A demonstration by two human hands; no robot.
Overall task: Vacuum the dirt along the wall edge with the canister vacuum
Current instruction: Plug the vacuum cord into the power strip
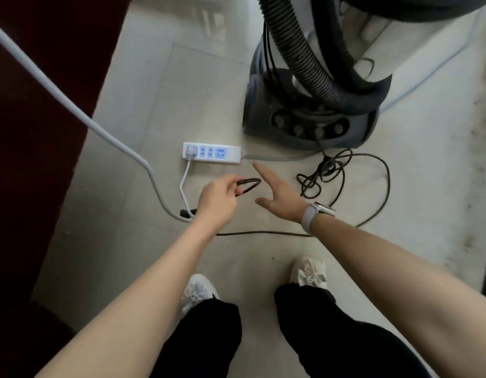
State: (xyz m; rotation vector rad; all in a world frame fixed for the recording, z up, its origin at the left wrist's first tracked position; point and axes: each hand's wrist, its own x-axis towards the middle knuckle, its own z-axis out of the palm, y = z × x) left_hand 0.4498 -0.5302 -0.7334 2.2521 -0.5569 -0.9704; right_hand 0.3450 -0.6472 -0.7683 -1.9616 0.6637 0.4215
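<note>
**Plug the vacuum cord into the strip before any vacuuming**

Left to right:

- Far left of frame: dark red wall or door panel (32, 132), with a pale hose or pipe (72, 105) running diagonally down to the floor (127, 255). Not part of this step; keep feet clear of it.
- Centre left: white power strip (211, 153) lies flat on the floor. A white plug already fills its leftmost socket; the blue sockets to the right look free.
- Left hand (217, 200): fingers curled, pinching a folded loop of the black cord (248, 184). A dark piece by the wrist may be the plug end, but I can't tell.
- Right hand (280, 197): fingers straight and spread, holding nothing, index pointing toward the strip's right end. Watch on the wrist.
- Right of centre: rest of the cord sits in a tangle (323, 173) on the floor, with a long run looping back under the right forearm.
- Upper right: canister vacuum (304, 124) stands just behind the strip, ribbed black hose (299, 58) draped over it. Dirt shows along the right edge of frame.

How to do it well, my call: find the plug end first, not the loop. Steady the strip with the free right hand and push the plug in square. Shake out the tangle before moving off, or it'll snag and yank the strip.
</note>
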